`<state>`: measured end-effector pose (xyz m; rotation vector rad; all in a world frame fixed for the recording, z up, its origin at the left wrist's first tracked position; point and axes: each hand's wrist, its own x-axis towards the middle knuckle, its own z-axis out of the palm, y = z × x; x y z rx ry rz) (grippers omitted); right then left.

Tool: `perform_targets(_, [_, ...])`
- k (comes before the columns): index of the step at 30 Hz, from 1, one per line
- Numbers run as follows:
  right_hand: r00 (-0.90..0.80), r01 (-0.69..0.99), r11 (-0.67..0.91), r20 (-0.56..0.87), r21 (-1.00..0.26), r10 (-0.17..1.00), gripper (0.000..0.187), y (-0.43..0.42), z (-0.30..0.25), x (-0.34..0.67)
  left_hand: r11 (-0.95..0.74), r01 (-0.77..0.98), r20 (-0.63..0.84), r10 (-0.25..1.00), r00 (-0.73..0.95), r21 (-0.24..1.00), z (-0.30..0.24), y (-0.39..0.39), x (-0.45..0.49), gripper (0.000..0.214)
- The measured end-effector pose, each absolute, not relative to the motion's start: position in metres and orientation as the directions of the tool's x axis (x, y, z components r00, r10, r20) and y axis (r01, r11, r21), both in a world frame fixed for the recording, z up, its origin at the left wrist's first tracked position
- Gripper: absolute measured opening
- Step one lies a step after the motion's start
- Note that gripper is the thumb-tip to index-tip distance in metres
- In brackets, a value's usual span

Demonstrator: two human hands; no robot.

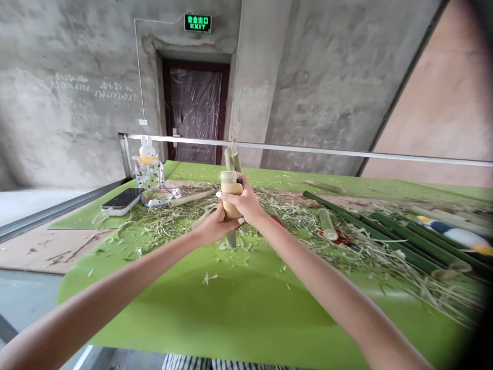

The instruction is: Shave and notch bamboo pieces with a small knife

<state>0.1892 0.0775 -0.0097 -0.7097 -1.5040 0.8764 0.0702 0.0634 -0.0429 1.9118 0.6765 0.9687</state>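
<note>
While the left hand [211, 227] curls around the lower part of a pale tan, cylindrical bamboo piece [231, 209], the right hand [250, 204] grips it higher up, holding it over the middle of the green-covered surface [215, 303]. Thin, pale bamboo shavings [154, 223] lie scattered around, with a black-screened rectangular phone [123, 198] near the surface's left edge and long, dark green bamboo poles [404, 250] toward its right edge.
</note>
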Motion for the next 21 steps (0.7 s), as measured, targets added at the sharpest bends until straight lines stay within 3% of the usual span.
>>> perform_targets(5, [-0.093, -0.142, 0.505, 0.519, -0.852, 0.85, 0.056, 0.08, -0.016, 0.195, -0.409, 0.21, 0.262, 0.826, 0.499, 0.888, -0.046, 0.061, 0.073, 0.069])
perform_targets(8, [0.112, -0.211, 0.513, 0.501, -0.832, 0.858, 0.056, 0.078, -0.008, 0.196, -0.391, 0.33, 0.211, 0.859, 0.466, 0.859, -0.044, 0.061, 0.077, 0.065])
perform_targets(11, [0.301, -0.282, 0.49, 0.409, -0.825, 0.861, 0.053, 0.078, 0.001, 0.199, -0.449, 0.382, 0.281, 0.863, 0.42, 0.808, -0.042, 0.059, 0.084, 0.051])
perform_targets(15, [0.317, -0.29, 0.433, 0.341, -0.854, 0.885, 0.044, 0.087, 0.016, 0.216, -0.417, 0.296, 0.261, 0.856, 0.447, 0.859, -0.034, 0.054, 0.091, 0.024])
perform_targets(21, [0.267, -0.268, 0.554, 0.492, -0.788, 0.829, 0.043, 0.088, 0.04, 0.243, -0.28, 0.033, 0.18, 0.699, 0.692, 0.959, -0.021, 0.047, 0.084, 0.02])
